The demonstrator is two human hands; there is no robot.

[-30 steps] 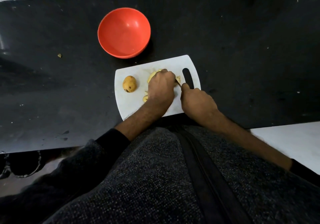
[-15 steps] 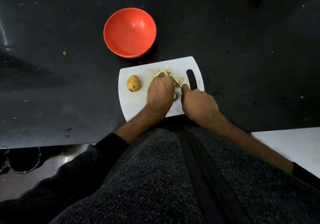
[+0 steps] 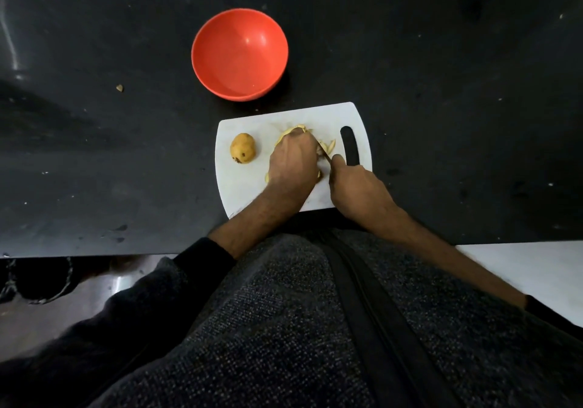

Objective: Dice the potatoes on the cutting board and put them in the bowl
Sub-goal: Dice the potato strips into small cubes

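A white cutting board [image 3: 239,187] lies on the black counter. A whole unpeeled potato [image 3: 242,148] sits on its left part. My left hand [image 3: 293,163] curls over a cut potato [image 3: 288,132] in the board's middle and holds it down; pale slices [image 3: 329,146] show to the right of my fingers. My right hand [image 3: 356,191] grips a knife [image 3: 325,155] whose blade points toward the cut potato; most of the knife is hidden by my hands. An empty red bowl [image 3: 239,54] stands beyond the board's far left corner.
The board has a dark handle slot [image 3: 350,144] at its right side. A small scrap [image 3: 119,88] lies on the counter at the left. The counter's front edge runs just below the board, with my dark jacket under it.
My left hand has stayed on the cut potato while the knife worked at its right side; a few more slices lie to the right. The camera view has shifted slightly.
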